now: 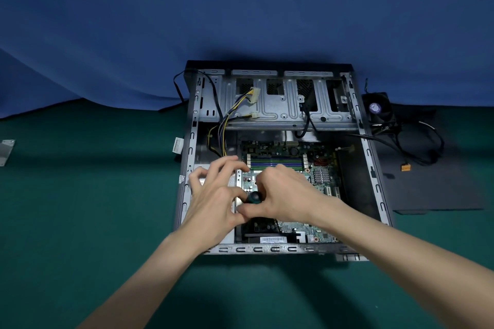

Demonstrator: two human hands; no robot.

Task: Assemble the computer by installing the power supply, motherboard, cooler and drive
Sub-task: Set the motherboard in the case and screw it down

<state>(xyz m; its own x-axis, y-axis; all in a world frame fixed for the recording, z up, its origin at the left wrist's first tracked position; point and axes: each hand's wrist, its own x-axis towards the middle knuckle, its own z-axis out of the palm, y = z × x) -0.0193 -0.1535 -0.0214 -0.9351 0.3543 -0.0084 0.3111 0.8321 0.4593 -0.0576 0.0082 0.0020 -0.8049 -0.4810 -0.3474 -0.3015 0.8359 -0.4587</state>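
Observation:
The open computer case [374,168] lies flat on the green table. The green motherboard [320,168] sits inside it. My right hand [286,195] grips the dark handle of a screwdriver [254,197], which stands over the board's left part; its tip is hidden. My left hand [213,195] hovers with fingers spread over the silver power supply [227,237] at the case's left side, its thumb touching the screwdriver handle. The black cooler fan [378,109] lies outside the case at the right.
Yellow and black power cables [227,120] run up to the empty metal drive cage [288,106]. The black side panel [433,181] lies to the right under loose wires with an orange connector [405,167]. A metal bracket [6,152] sits at the far left.

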